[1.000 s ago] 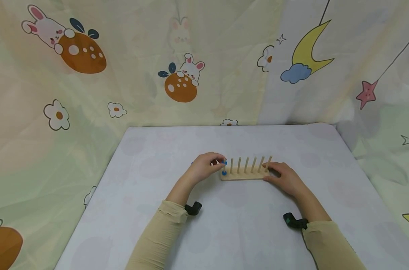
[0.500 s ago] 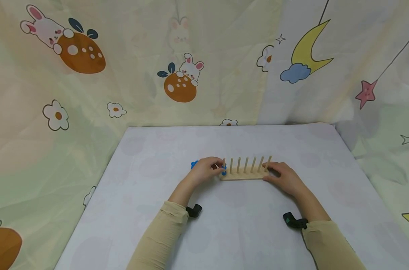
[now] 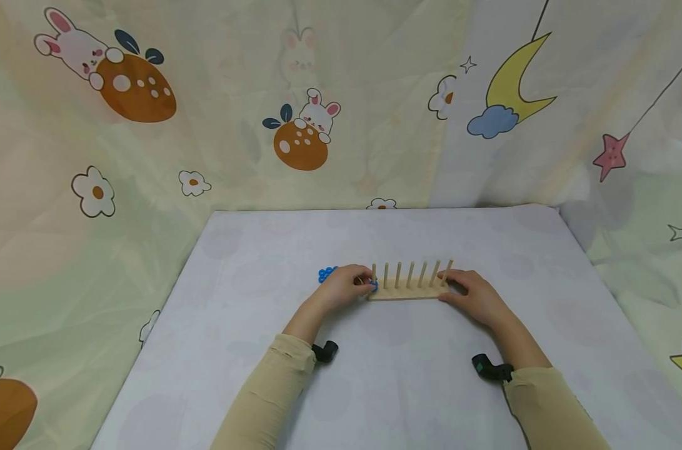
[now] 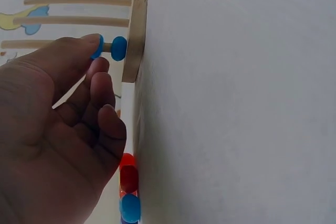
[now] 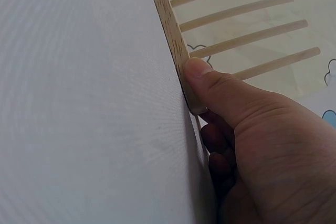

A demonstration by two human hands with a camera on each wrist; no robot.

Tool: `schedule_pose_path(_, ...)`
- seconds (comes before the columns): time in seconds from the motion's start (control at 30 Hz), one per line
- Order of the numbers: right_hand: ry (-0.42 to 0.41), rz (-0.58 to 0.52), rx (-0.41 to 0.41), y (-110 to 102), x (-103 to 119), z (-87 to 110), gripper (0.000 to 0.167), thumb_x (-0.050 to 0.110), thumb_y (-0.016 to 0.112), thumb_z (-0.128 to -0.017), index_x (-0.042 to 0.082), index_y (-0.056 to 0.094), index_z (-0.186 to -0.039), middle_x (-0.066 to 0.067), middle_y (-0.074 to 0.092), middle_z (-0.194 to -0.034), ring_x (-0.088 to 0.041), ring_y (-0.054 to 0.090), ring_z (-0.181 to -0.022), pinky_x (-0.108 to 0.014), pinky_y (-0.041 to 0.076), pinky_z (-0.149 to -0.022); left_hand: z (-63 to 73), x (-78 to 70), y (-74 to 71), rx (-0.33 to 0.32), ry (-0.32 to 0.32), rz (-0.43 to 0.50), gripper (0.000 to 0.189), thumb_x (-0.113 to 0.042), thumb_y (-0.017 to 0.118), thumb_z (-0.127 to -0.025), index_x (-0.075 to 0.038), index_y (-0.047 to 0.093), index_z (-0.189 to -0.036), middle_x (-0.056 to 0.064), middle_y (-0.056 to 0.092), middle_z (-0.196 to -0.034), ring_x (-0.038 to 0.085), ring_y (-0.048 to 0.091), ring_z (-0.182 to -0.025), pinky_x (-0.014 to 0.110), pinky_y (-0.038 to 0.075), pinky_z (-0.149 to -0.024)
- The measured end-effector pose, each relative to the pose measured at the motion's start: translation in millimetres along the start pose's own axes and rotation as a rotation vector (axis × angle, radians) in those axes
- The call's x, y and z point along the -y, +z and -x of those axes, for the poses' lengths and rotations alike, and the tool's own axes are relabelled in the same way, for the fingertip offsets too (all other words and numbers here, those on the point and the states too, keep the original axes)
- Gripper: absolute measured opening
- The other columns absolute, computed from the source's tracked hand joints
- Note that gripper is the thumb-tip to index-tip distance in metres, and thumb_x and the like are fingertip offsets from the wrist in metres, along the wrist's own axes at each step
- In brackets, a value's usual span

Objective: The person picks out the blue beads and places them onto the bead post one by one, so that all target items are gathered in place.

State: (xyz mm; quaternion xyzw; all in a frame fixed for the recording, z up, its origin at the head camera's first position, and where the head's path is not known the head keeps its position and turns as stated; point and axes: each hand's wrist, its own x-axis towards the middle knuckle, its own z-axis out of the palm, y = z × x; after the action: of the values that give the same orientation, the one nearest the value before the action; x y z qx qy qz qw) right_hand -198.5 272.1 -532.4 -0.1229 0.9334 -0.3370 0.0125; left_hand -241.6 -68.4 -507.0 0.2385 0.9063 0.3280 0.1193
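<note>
A wooden peg board [image 3: 405, 293] with a row of upright pegs stands on the table. At its left end my left hand [image 3: 341, 287] pinches a blue bead [image 4: 97, 49] between thumb and fingertips, around the leftmost peg. Lower on that same peg, a second blue bead [image 4: 118, 49] sits close to the base. The other pegs carry no beads. My right hand [image 3: 477, 298] grips the board's right end, its thumb [image 5: 198, 68] on the front edge and the fingers behind, partly hidden.
Several loose blue beads [image 3: 324, 275] lie on the table [image 3: 397, 362] behind my left hand, which partly covers them. Low in the left wrist view, red beads [image 4: 129, 178] show beside another blue bead [image 4: 130, 208]. A patterned cloth [image 3: 374, 144] hangs behind the table.
My left hand has moved the blue bead down the leftmost peg, from near its top to just above the lower bead. Loose blue beads have come into sight. My right hand stays put.
</note>
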Motion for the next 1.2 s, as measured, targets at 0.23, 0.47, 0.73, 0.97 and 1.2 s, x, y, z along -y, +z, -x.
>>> schedule_pose_path(0.23, 0.005, 0.005, 0.006, -0.2, -0.6, -0.2, 0.052, 0.042, 0.073, -0.088, 0.018, 0.061, -0.132, -0.015, 0.057, -0.139, -0.039, 0.046, -0.130, -0.060, 0.032, -0.108, -1.7, 1.8, 2.6, 0.022, -0.008, -0.050, 0.021, -0.033, 0.066, -0.095, -0.022, 0.067, -0.113, -0.009, 0.064, -0.096, 0.008, 0.057, -0.088, 0.026, 0.048, -0.079)
schedule_pose_path(0.47, 0.011, 0.000, 0.009, 0.0, -1.9, -1.1, 0.052, 0.042, 0.072, -0.088, 0.018, 0.061, -0.132, -0.015, 0.057, -0.139, -0.038, 0.047, -0.130, -0.060, 0.033, -0.108, 0.0, -0.4, 2.2, 0.033, -0.012, -0.066, 0.025, -0.033, 0.066, -0.095, -0.020, 0.067, -0.117, -0.008, 0.065, -0.099, 0.009, 0.058, -0.089, 0.027, 0.049, -0.080)
schedule_pose_path(0.73, 0.009, -0.002, 0.010, -1.2, 0.3, -0.5, 0.051, 0.040, 0.073, -0.089, 0.017, 0.061, -0.132, -0.015, 0.057, -0.139, -0.039, 0.047, -0.130, -0.060, 0.032, -0.108, 10.4, -0.7, -4.6, 0.003, -0.020, -0.046, 0.029, -0.034, 0.063, -0.097, -0.021, 0.067, -0.123, -0.006, 0.067, -0.105, 0.011, 0.059, -0.094, 0.028, 0.050, -0.082)
schedule_pose_path(0.97, 0.016, -0.004, 0.016, -2.1, 3.1, 0.0, 0.051, 0.039, 0.073, -0.089, 0.017, 0.061, -0.133, -0.016, 0.056, -0.140, -0.040, 0.046, -0.130, -0.061, 0.032, -0.109, 27.4, 8.3, -16.4, -0.099, -0.036, -0.005, 0.025, -0.032, 0.066, -0.096, -0.020, 0.069, -0.118, -0.005, 0.066, -0.101, 0.010, 0.058, -0.088, 0.029, 0.049, -0.078)
schedule_pose_path(1.2, 0.018, -0.002, 0.014, -1.7, 3.1, 0.1, 0.051, 0.041, 0.073, -0.089, 0.017, 0.061, -0.132, -0.017, 0.056, -0.139, -0.040, 0.046, -0.131, -0.061, 0.032, -0.108, 44.7, 25.3, -26.4, -0.164, -0.096, 0.042, 0.021, -0.030, 0.070, -0.093, -0.022, 0.071, -0.113, -0.008, 0.064, -0.098, 0.012, 0.056, -0.086, 0.031, 0.049, -0.077)
